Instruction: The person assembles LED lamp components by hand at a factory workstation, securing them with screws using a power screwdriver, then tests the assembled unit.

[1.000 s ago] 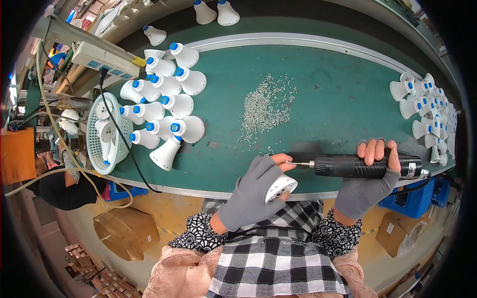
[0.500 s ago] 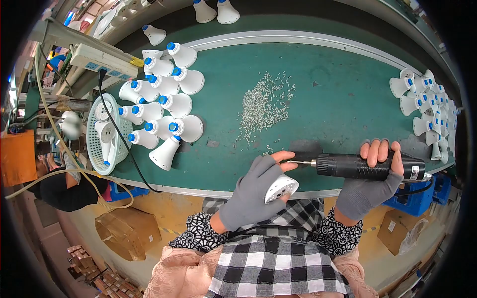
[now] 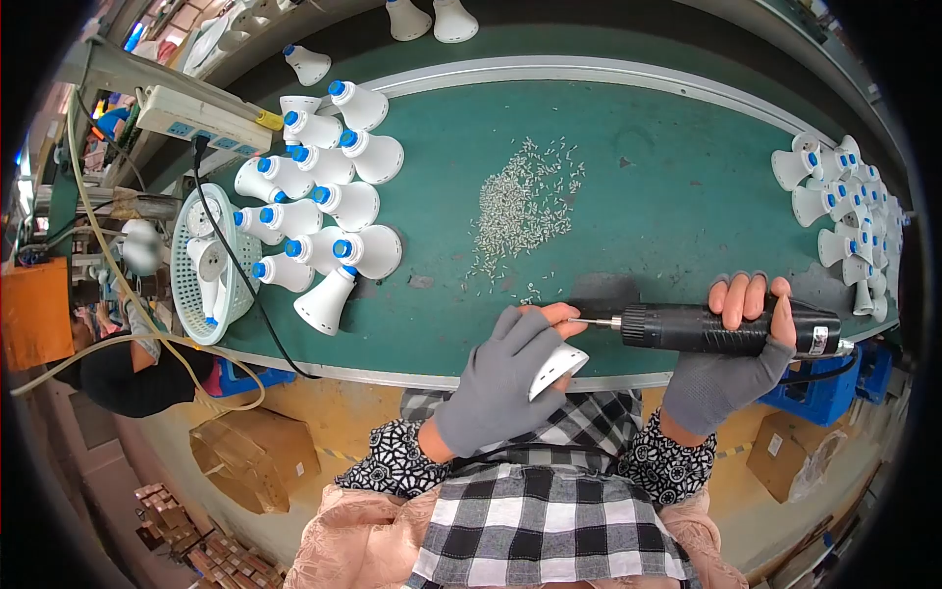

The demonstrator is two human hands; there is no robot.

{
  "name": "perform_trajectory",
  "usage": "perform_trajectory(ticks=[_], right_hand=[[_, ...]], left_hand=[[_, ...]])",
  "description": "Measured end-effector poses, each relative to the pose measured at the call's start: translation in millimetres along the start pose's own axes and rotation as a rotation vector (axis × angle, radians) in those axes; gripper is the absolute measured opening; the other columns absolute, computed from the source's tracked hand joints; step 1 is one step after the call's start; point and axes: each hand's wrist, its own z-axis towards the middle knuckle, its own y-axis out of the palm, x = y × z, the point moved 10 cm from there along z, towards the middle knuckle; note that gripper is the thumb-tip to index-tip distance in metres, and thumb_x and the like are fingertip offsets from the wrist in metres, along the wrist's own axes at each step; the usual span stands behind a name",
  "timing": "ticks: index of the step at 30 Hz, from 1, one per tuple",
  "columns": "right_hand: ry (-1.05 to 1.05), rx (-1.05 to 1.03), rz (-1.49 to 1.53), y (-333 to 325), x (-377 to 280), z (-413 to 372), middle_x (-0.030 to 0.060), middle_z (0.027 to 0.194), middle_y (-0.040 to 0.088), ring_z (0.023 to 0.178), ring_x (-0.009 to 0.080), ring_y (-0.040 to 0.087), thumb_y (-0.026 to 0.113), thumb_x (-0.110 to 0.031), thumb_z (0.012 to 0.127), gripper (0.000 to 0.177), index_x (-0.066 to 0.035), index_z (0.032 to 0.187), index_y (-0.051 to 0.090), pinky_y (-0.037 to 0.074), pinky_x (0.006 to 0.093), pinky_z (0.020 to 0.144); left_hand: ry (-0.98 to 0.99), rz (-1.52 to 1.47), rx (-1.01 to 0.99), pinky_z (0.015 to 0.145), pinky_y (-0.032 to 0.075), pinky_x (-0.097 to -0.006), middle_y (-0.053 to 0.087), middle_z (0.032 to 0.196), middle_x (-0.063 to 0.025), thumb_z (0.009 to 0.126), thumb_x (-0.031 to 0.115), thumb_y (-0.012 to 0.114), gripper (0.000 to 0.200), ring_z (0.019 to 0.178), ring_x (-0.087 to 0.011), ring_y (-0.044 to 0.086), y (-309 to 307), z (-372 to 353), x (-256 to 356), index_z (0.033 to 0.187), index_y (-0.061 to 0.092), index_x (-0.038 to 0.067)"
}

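A grey fingerless glove covers my left hand (image 3: pixel 505 378), which is wrapped round a white lamp housing (image 3: pixel 557 369) near the table's front edge. Its perforated rim shows below my fingers, and my index fingertip is at the tip of the driver bit. Gloved too, my right hand (image 3: pixel 736 344) grips a black electric screwdriver (image 3: pixel 677 328) lying level, its bit pointing left. Whether a screw sits on the bit is too small to tell. Beyond my left hand, a pile of small screws (image 3: pixel 520 201) is spread on the green table (image 3: pixel 677 226).
White housings with blue caps (image 3: pixel 348 206) stand at the left, beside a basket (image 3: pixel 224 294) and a power strip (image 3: pixel 201 123). More housings (image 3: pixel 839 201) crowd the right end. A black cable (image 3: pixel 231 255) crosses the left edge. Cardboard boxes (image 3: pixel 250 456) and blue crates (image 3: pixel 814 393) are below.
My left hand has turned the white housing, so its holed face is now mostly hidden. The screwdriver has shifted very slightly left.
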Motion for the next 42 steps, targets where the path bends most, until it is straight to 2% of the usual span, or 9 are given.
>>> perform_trajectory(ticks=[12, 21, 24, 27, 30, 31, 34, 37, 42], right_hand=[[-0.014, -0.031, 0.0, 2, -3, 0, 0.0024, 0.075, 0.043, 0.064, 0.0136, 0.046, 0.049, -0.017, 0.093, 0.017, -0.006, 0.106, 0.047, 0.039, 0.032, 0.068], [0.026, -0.189, 0.02, 17, -2, 0, 0.0033, 0.076, 0.046, 0.064, 0.014, 0.049, 0.051, -0.018, 0.091, 0.021, -0.007, 0.108, 0.048, 0.04, 0.0319, 0.067], [-0.001, -0.214, 0.022, 17, -4, 0, 0.0034, 0.076, 0.046, 0.063, 0.0139, 0.049, 0.052, -0.017, 0.091, 0.022, -0.006, 0.11, 0.049, 0.04, 0.0318, 0.067], [-0.077, -0.13, 0.031, 11, -19, -2, 0.0031, 0.077, 0.046, 0.063, 0.0135, 0.047, 0.052, -0.017, 0.091, 0.023, -0.005, 0.11, 0.05, 0.04, 0.0316, 0.067], [-0.123, -0.137, 0.072, 4, -39, -6, 0.0026, 0.076, 0.044, 0.063, 0.013, 0.046, 0.052, -0.018, 0.092, 0.022, -0.005, 0.109, 0.05, 0.04, 0.031, 0.066], [-0.142, -0.112, 0.061, 3, -44, -10, 0.0024, 0.074, 0.044, 0.062, 0.0133, 0.048, 0.054, -0.018, 0.09, 0.021, -0.006, 0.107, 0.049, 0.04, 0.0313, 0.064], [-0.146, -0.118, 0.027, 3, -49, -21, 0.0017, 0.071, 0.044, 0.059, 0.0138, 0.05, 0.057, -0.016, 0.089, 0.023, -0.006, 0.107, 0.048, 0.041, 0.0317, 0.062], [-0.139, -0.098, -0.028, 2, -45, -29, 0.0021, 0.07, 0.047, 0.056, 0.0151, 0.052, 0.06, -0.015, 0.087, 0.024, -0.007, 0.105, 0.047, 0.044, 0.0323, 0.062], [-0.105, -0.164, -0.057, 5, -43, -37, 0.0036, 0.071, 0.05, 0.057, 0.0164, 0.055, 0.062, -0.014, 0.086, 0.025, -0.009, 0.105, 0.047, 0.047, 0.0342, 0.063]], left_hand=[[-0.008, 0.039, -0.018, 0.083, 0.051, -0.0384, 0.056, 0.122, -0.0093, 0.069, 0.006, 0.071, 0.049, 0.105, -0.0308, 0.055, 2, 0, 0, 0.118, 0.061, 0.007], [0.15, 0.194, -0.037, 0.084, 0.051, -0.0395, 0.057, 0.123, -0.0091, 0.07, 0.009, 0.072, 0.047, 0.104, -0.0313, 0.055, 9, -3, 8, 0.116, 0.062, 0.005], [0.07, 0.063, -0.025, 0.086, 0.05, -0.0359, 0.058, 0.121, -0.0095, 0.07, 0.011, 0.073, 0.046, 0.106, -0.0293, 0.056, 7, 0, 3, 0.115, 0.062, 0.005], [-0.178, -0.314, -0.004, 0.088, 0.048, -0.0319, 0.059, 0.118, -0.0087, 0.072, 0.013, 0.074, 0.043, 0.106, -0.0218, 0.058, 5, -1, -16, 0.113, 0.062, 0.005], [-0.494, -0.633, 0.018, 0.088, 0.047, -0.0291, 0.06, 0.113, -0.0065, 0.075, 0.015, 0.074, 0.041, 0.103, -0.0142, 0.058, 22, -16, -50, 0.112, 0.061, 0.005], [-0.575, -0.656, 0.023, 0.085, 0.049, -0.0279, 0.062, 0.108, -0.0048, 0.077, 0.016, 0.074, 0.039, 0.097, -0.0112, 0.059, 25, -19, -53, 0.112, 0.059, 0.006], [-0.609, -0.67, 0.028, 0.08, 0.05, -0.0264, 0.063, 0.103, -0.0041, 0.077, 0.016, 0.074, 0.038, 0.092, -0.0108, 0.06, 31, -21, -53, 0.111, 0.059, 0.006], [-0.554, -0.6, 0.059, 0.078, 0.05, -0.026, 0.063, 0.1, -0.004, 0.077, 0.015, 0.074, 0.037, 0.09, -0.0102, 0.06, 30, -20, -50, 0.11, 0.058, 0.007], [-0.578, -0.667, 0.06, 0.08, 0.05, -0.027, 0.062, 0.103, -0.0049, 0.077, 0.011, 0.071, 0.036, 0.093, -0.0117, 0.061, 33, -22, -50, 0.11, 0.057, 0.006]])
